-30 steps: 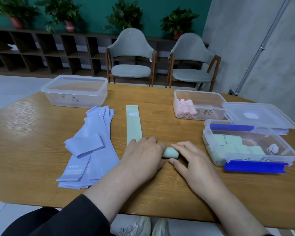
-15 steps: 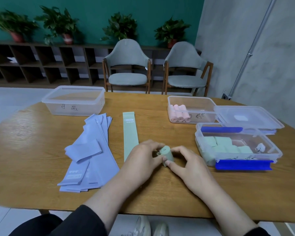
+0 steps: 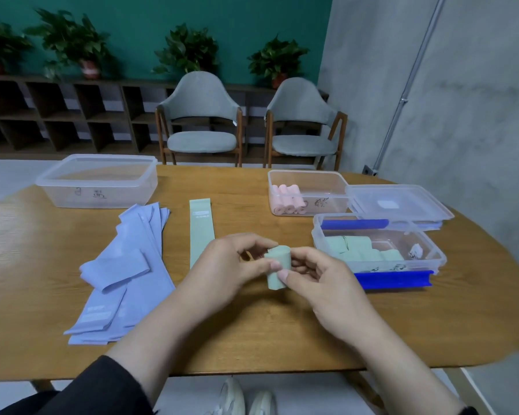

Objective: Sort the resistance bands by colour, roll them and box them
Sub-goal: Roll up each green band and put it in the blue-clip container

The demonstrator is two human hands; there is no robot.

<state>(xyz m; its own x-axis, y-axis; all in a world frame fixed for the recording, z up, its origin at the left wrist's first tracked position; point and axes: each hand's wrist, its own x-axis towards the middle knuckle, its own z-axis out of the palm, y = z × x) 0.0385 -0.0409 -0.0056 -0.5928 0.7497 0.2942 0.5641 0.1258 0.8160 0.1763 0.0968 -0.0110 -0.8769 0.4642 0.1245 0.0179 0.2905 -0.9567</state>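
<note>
Both hands hold a rolled green band point(image 3: 277, 266) upright just above the table, at the middle. My left hand point(image 3: 228, 271) pinches it from the left, my right hand point(image 3: 318, 280) from the right. A flat green band point(image 3: 200, 229) lies behind my left hand. A pile of flat blue bands point(image 3: 126, 271) spreads out on the left. The box with blue clips point(image 3: 378, 250) on the right holds several green rolls. Behind it, another clear box point(image 3: 309, 191) holds pink rolls.
An empty clear box point(image 3: 99, 181) with a handwritten label stands at the back left of the wooden table point(image 3: 282, 330). A clear lid point(image 3: 399, 202) lies at the back right. Two grey chairs point(image 3: 201, 121) stand beyond the far edge.
The green roll was lying on the table under both hands. It has been lifted and turned upright between the fingertips of both hands.
</note>
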